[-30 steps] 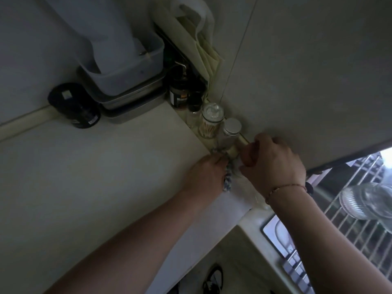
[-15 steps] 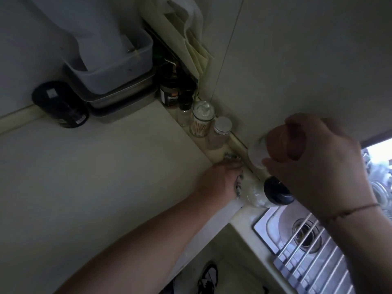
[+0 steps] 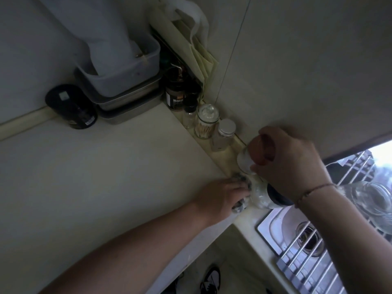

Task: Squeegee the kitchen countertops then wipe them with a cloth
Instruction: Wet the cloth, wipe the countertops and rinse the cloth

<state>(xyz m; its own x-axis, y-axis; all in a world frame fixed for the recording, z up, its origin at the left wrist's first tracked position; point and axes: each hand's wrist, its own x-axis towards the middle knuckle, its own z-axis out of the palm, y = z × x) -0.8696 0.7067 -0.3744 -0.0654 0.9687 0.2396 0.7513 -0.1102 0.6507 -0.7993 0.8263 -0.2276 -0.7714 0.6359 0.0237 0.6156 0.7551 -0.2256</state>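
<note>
Under the left hand (image 3: 220, 197) sits the cloth (image 3: 305, 203), a patterned bit showing past the fingertips and by the thumb side; palm is down on it, fingers bent over it, pressing it to the desk (image 3: 106, 177) at the back ledge, right next to a clear jar w/ dark lid (image 3: 269, 195) lying on its side. Right hand (image 3: 290, 164) is up above that jar, fingers curled round a small bottle w/ red cap (image 3: 252, 154), holding it off the desk. Just beyond the right hand, along the wall: a silver-lid jar (image 3: 223, 135), then a toothpick jar (image 3: 205, 122), then darker bottles. Well away from the left hand, far corner, a black can (image 3: 72, 108) beside stacked trays (image 3: 125, 96). Below the right wrist is the sink (image 3: 273, 225) w/ a wire rack (image 3: 318, 262) over it; a glass (image 3: 373, 200) rests on the rack.
</note>
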